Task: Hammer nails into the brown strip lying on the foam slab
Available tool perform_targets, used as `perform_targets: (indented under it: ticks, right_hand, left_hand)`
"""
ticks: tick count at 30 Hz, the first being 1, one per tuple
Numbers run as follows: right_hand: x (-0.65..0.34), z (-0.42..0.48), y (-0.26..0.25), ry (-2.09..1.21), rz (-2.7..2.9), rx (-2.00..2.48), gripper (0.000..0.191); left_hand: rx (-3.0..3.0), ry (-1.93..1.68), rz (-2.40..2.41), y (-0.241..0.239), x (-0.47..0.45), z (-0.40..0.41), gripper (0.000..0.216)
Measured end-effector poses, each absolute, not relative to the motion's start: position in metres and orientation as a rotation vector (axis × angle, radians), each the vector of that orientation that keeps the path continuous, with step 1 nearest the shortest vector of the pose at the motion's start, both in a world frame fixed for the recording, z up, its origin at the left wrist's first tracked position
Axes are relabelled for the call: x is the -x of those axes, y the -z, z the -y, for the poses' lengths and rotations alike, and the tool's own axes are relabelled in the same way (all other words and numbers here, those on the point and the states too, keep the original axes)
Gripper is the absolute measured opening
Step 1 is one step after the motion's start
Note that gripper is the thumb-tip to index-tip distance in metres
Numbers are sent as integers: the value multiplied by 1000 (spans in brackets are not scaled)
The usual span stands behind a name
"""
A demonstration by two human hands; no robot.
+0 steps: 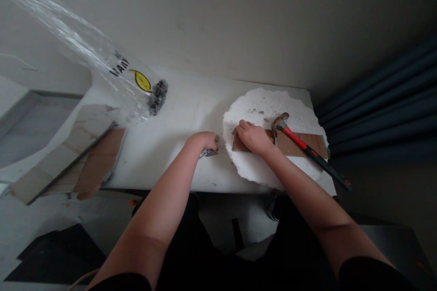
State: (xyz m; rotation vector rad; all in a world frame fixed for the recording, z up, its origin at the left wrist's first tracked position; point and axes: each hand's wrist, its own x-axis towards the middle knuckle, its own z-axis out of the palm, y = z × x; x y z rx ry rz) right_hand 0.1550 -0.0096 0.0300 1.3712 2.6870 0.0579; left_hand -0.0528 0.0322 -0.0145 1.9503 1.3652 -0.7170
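Note:
My left hand [205, 140] rests low over the white table with its fingers curled down. A small bunch of thin metal pieces that look like nails [209, 153] lies under and beside those fingers; what is inside the curl is hidden. On a round, rough-edged white slab [254, 170] lies a narrow brown board [303, 143]. My right hand [252, 137] is closed at the board's left end, fingertips bent down, and what they pinch cannot be made out. Just right of that hand, a claw hammer [297, 138] with a red and black handle lies across the board.
Grey crumbs [261, 112] dot the slab. Clear plastic wrap [136, 84] with a yellow logo hangs onto the table [184, 99] at back left. Brown panels [99, 159] lean by its left end. A dark blue curtain [382, 99] hangs at right.

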Motion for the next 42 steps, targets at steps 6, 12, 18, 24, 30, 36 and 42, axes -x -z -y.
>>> perform_targets:
  ticks: [6, 12, 18, 24, 30, 36, 42]
  right_hand:
    - [-153, 10, -33, -38, -2655, -1370, 30]
    - [-153, 10, -30, -65, -2681, -1373, 30]
    - [-154, 9, -33, -36, -2672, -1374, 30]
    - [-154, 8, -32, -24, -2675, -1377, 29]
    - [-155, 8, -34, -14, -2680, -1368, 28]
    - [-154, 8, -32, -26, -2703, -1370, 28]
    - [-153, 8, -30, -12, -2682, -1387, 30]
  left_hand:
    - [-1936, 722, -1387, 11, 52, -31, 40]
    - [-1945, 720, -1380, 11, 52, -32, 43]
    - [-1947, 732, -1383, 13, 52, -32, 40]
    - [-1965, 741, -1374, 19, 51, -33, 39]
    - [-1981, 756, -1367, 20, 51, -34, 44]
    - [-1980, 745, -1355, 22, 51, -35, 46]
    - [-1957, 739, -1366, 22, 52, -35, 42]
